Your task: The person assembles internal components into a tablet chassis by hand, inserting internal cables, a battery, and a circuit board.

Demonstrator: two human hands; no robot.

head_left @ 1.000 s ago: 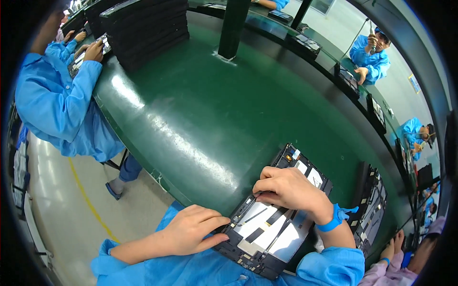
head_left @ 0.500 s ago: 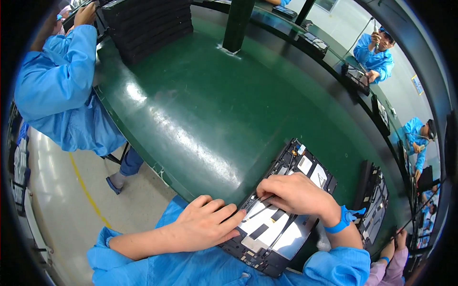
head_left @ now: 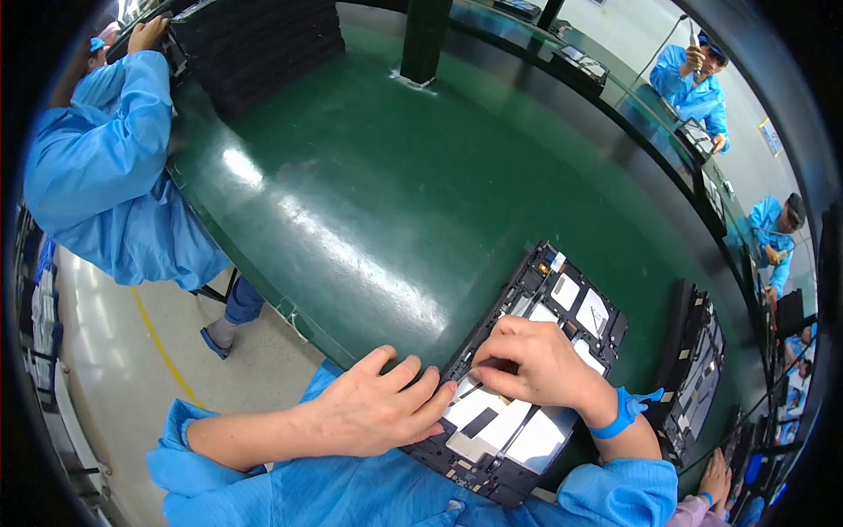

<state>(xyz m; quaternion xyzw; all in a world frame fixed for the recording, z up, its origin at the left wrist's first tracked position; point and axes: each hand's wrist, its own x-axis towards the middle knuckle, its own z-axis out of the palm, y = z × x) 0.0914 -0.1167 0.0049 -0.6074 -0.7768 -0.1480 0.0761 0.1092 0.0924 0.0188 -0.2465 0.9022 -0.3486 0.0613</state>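
In front of me lies an opened tablet-like device [head_left: 481,423], a black frame with silver panels and thin black cables inside, tilted on the green tabletop. My left hand [head_left: 391,404] rests at its near left edge, fingers spread and the index fingertip touching the frame. My right hand [head_left: 536,364] is over the middle of the device, thumb and index finger pinched together at a thin black cable [head_left: 465,392] near the left edge. The fingers partly hide the pinched spot. A blue band [head_left: 625,416] circles my right wrist.
More opened devices [head_left: 698,378] stand to the right. A stack of black trays [head_left: 259,53] and a dark green post [head_left: 421,44] are at the far side of the green table [head_left: 369,167]. A co-worker in blue [head_left: 114,167] sits at left; others work beyond the rail.
My right hand has shifted slightly left and down on the device, its fingers now more drawn into a pinch. My left hand stays nearly in place. The view has shifted a little.
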